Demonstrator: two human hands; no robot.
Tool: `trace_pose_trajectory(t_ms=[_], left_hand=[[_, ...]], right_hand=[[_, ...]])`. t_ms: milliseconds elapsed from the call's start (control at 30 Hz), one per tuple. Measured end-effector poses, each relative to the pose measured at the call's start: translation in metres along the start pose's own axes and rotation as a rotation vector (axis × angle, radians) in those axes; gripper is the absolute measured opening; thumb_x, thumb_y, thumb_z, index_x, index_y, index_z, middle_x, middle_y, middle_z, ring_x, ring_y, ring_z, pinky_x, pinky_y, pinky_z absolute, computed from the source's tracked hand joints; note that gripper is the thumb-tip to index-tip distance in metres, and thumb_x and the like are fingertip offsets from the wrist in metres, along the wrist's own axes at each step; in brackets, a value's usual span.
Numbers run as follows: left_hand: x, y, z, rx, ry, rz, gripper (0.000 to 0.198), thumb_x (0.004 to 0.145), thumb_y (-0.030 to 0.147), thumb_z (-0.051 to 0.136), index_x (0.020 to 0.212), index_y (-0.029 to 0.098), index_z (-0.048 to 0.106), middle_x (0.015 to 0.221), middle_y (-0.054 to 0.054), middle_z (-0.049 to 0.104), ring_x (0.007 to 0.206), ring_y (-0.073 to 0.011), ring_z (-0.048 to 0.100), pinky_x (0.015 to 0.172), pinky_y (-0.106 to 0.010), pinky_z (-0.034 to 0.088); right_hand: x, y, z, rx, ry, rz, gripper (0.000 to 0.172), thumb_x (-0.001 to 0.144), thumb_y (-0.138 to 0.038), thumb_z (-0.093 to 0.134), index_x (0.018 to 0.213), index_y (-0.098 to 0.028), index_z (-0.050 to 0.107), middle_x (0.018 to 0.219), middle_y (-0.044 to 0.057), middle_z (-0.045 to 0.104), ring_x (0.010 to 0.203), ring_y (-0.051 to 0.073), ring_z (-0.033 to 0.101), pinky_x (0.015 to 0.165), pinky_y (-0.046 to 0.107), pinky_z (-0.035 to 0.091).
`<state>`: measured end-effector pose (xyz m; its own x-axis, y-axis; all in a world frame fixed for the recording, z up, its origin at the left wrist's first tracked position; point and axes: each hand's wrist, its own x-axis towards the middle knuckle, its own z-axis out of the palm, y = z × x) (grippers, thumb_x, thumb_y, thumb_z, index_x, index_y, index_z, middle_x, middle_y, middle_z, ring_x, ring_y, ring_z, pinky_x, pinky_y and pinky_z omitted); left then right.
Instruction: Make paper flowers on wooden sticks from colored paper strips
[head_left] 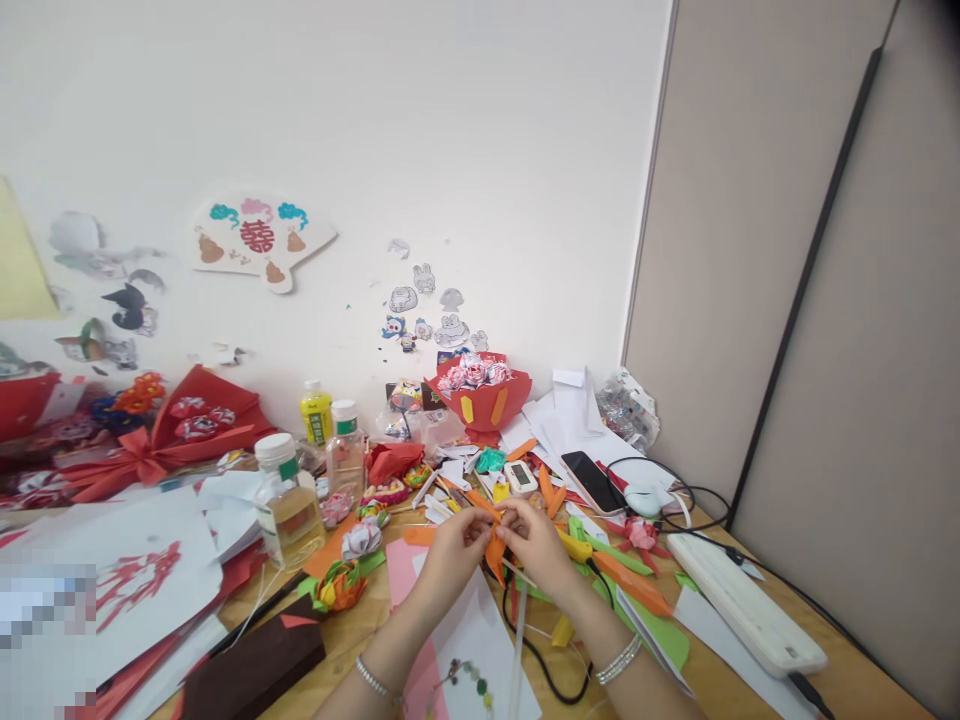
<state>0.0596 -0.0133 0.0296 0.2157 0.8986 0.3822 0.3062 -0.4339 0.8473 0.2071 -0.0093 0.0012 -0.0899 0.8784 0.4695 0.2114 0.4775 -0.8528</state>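
Note:
Both hands meet over the middle of a cluttered wooden table [847, 690]. My left hand [450, 555] and my right hand [536, 545] pinch the same small folded orange paper piece [495, 550] between their fingertips. A thin pale stick [519, 640] runs down from the piece toward me. Each wrist wears a silver bracelet. White and pink paper sheets [469, 630] lie under the hands.
A glue bottle [289, 505] and two smaller bottles stand at left. A red paper bouquet [480, 395] sits by the wall, a phone [592, 480] and a white power strip [742, 605] with cables at right. Paper flowers, orange and green scraps lie all around.

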Motion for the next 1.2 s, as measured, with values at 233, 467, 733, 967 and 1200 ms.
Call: trace_pose_trajectory(t_ms=[233, 467, 733, 967, 1200], left_hand=[[0.0009, 0.0009, -0.0010, -0.008, -0.077, -0.011, 0.016, 0.071, 0.018, 0.051, 0.080, 0.015, 0.063, 0.080, -0.005, 0.068, 0.074, -0.0172, 0.062, 0.070, -0.027, 0.048], [0.0018, -0.0049, 0.0003, 0.128, -0.072, 0.015, 0.022, 0.069, 0.011, 0.049, 0.084, 0.015, 0.064, 0.077, -0.005, 0.067, 0.069, -0.0165, 0.059, 0.066, -0.028, 0.047], [-0.0001, -0.0034, 0.0003, 0.143, -0.105, 0.027, 0.025, 0.070, 0.011, 0.047, 0.087, 0.015, 0.064, 0.077, -0.004, 0.066, 0.069, -0.0159, 0.059, 0.065, -0.026, 0.046], [0.0001, -0.0031, -0.0013, 0.143, -0.107, 0.007, 0.024, 0.069, 0.011, 0.047, 0.086, 0.015, 0.064, 0.076, -0.004, 0.065, 0.070, -0.0163, 0.059, 0.065, -0.026, 0.046], [-0.0011, 0.0011, -0.0022, 0.114, -0.095, 0.006, 0.021, 0.069, 0.013, 0.049, 0.083, 0.016, 0.064, 0.075, -0.004, 0.066, 0.069, -0.0171, 0.059, 0.065, -0.027, 0.046]], right_hand=[[-0.0002, 0.0003, 0.0007, 0.009, -0.064, 0.005, 0.025, 0.075, -0.013, 0.051, 0.098, -0.019, 0.058, 0.086, 0.003, 0.063, 0.079, 0.018, 0.061, 0.071, 0.031, 0.049], [-0.0015, -0.0070, -0.0020, -0.170, -0.032, -0.063, 0.022, 0.083, -0.016, 0.043, 0.096, -0.020, 0.060, 0.092, 0.004, 0.066, 0.086, 0.019, 0.060, 0.076, 0.032, 0.046], [-0.0018, -0.0055, -0.0028, -0.204, -0.020, -0.054, 0.022, 0.083, -0.018, 0.042, 0.097, -0.020, 0.059, 0.090, 0.005, 0.065, 0.083, 0.019, 0.061, 0.072, 0.031, 0.046], [0.0000, -0.0045, -0.0037, -0.033, -0.022, 0.039, 0.026, 0.076, -0.016, 0.049, 0.101, -0.018, 0.056, 0.076, 0.001, 0.064, 0.073, 0.017, 0.061, 0.067, 0.029, 0.047], [0.0004, -0.0087, -0.0043, -0.001, -0.024, 0.084, 0.030, 0.071, -0.013, 0.054, 0.100, -0.019, 0.058, 0.072, 0.000, 0.063, 0.076, 0.018, 0.060, 0.073, 0.032, 0.047]])
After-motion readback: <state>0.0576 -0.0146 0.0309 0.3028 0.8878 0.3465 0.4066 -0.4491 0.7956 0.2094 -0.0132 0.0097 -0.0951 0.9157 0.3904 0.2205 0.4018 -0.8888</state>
